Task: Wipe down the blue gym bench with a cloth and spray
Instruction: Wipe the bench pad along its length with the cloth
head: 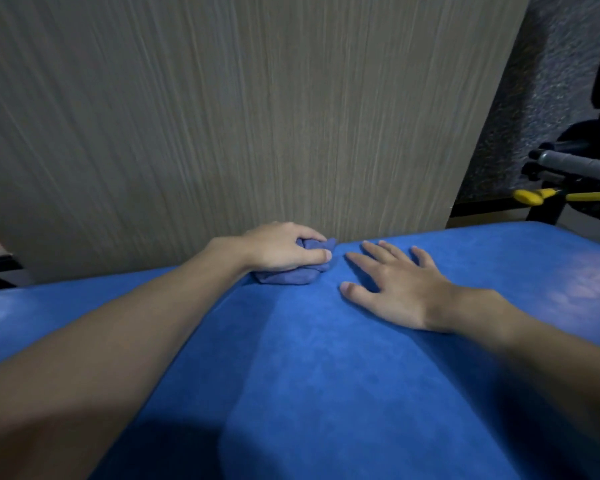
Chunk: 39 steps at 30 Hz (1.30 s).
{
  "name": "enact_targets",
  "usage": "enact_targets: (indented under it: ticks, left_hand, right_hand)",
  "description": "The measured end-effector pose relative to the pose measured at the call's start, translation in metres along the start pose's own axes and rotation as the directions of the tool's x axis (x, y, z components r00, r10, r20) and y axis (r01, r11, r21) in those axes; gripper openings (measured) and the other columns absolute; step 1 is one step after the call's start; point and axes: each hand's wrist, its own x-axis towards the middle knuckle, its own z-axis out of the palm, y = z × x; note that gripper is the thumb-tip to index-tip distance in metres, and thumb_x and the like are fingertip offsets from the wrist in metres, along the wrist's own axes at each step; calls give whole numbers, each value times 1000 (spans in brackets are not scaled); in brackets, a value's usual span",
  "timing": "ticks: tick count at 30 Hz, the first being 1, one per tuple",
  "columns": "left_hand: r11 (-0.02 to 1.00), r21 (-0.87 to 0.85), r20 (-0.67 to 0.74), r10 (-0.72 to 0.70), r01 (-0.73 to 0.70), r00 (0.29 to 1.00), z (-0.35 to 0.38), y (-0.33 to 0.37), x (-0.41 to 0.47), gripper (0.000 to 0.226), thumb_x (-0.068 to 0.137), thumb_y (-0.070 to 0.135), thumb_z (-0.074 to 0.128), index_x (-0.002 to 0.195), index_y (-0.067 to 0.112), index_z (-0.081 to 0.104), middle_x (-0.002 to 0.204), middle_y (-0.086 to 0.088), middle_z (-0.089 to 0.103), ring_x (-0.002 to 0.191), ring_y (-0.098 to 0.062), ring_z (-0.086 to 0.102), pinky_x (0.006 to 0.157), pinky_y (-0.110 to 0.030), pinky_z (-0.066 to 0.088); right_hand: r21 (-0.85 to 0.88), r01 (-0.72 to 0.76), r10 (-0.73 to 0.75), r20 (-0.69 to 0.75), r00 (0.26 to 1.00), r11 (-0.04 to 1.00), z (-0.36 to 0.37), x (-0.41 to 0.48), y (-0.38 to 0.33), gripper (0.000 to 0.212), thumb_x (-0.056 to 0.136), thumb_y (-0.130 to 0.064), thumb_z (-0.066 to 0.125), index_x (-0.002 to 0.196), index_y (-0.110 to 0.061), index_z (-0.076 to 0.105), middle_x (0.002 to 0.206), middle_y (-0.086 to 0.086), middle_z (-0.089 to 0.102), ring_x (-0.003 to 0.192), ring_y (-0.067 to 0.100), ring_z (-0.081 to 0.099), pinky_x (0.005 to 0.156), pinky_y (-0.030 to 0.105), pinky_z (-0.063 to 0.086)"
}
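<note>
On bench (326, 375), left hand (280, 248) grips cloth (288, 277), right hand (397, 289) seemingly flat

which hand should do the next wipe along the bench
Left. The left hand already grips the bunched cloth against the blue bench at its far edge; the right hand rests flat, holding nothing.

A single wide-angle view, worn on the head, looks forward and down over the blue bench (326, 358) from close above — its pad fills the lower half. Both forearms run in from the bottom corners; the left hand (281, 249), gripping the cloth (288, 277), and the right hand (395, 289) lie near centre. A wood-grain surface (222, 116) fills the upper half, with gym equipment (575, 168) at the right edge.
</note>
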Motion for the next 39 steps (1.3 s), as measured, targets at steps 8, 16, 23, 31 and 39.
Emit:
enact_targets:
  ticks: [8,16,23,31,39]
  left_hand:
    - [995,71,-3,-67,67,998,-33,-86,-73,72,65,81,41,128,48,57,132,18,59,123,-9,52,109,-33,37]
    - [993,89,-34,-77,80,996,-29,-72,-65,52,69,77,43,119,62,50,126,22,61,116,-10,54,88,-30,37]
    - [995,43,-21,-85,86,996,-36,-110,-90,61,66,83,40,122,60,51,130,23,58,121,-8,52,103,-34,39]
    - [969,104,-67,-219,225,973,-71,-209,-175,60,67,84,36,119,60,54,109,35,50,119,-4,50,102,-31,36]
    - [964,92,-53,-244,248,968,-69,-197,-168,60,64,86,34,118,66,49,125,31,55,119,-6,48,98,-35,36]
  right_hand:
    - [29,140,-139,-42,989,990,4,10,-76,76,87,-72,23,151,-33,21,163,-4,10,149,14,1,118,52,-2]
    - [-30,146,-145,37,989,989,20,18,-115,97,72,-81,4,154,-29,4,164,2,-2,149,16,-11,116,56,-7]
    - [-41,143,-141,35,989,989,16,32,-139,91,78,-78,13,149,-23,24,162,3,8,149,17,-2,117,53,-2]
    - [-7,294,-293,82,953,956,27,58,-228,102,70,-83,7,151,-23,19,162,6,4,149,22,-6,115,58,-6]
    - [-46,319,-313,96,945,947,37,62,-261,111,63,-84,1,154,-21,5,163,7,-3,149,24,-11,114,61,-9]
